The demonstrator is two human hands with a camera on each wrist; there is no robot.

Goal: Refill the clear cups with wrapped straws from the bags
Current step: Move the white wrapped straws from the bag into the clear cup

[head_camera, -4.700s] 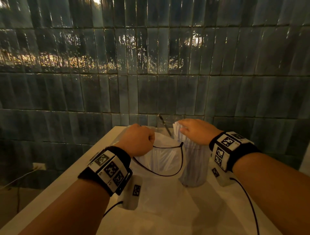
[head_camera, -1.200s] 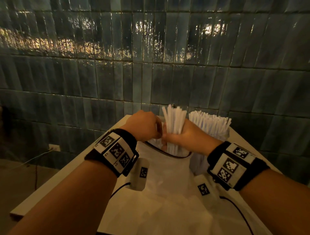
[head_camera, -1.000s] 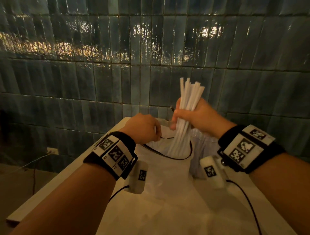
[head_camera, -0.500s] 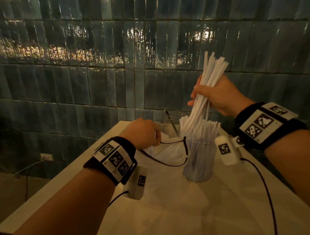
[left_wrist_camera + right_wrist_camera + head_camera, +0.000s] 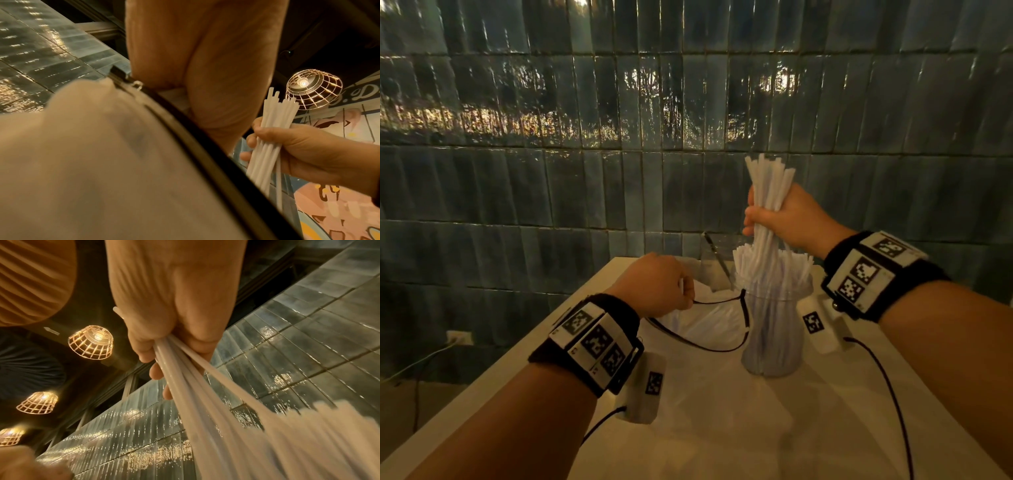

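Observation:
A clear cup (image 5: 772,337) packed with white wrapped straws stands on the white table (image 5: 722,438). My right hand (image 5: 782,216) grips a bundle of wrapped straws (image 5: 768,192) upright above the cup, their lower ends among the straws in the cup; the same bundle (image 5: 271,138) shows in the left wrist view and the bundle (image 5: 193,379) in the right wrist view. Left of the cup lies a translucent bag (image 5: 702,325) with a black zipper rim. My left hand (image 5: 657,284) pinches that rim and holds the mouth open; the rim (image 5: 185,138) crosses the left wrist view.
A dark blue tiled wall (image 5: 619,154) rises just behind the table. A second clear container with a dark stick (image 5: 717,257) in it stands behind the cup. The table's left edge (image 5: 493,377) drops to the floor. Cables hang from both wrist units.
My right hand lifted a bundle of straws out of the bag, swung it right over the cup and lowered its ends into the cup. The left hand kept hold of the bag's rim.

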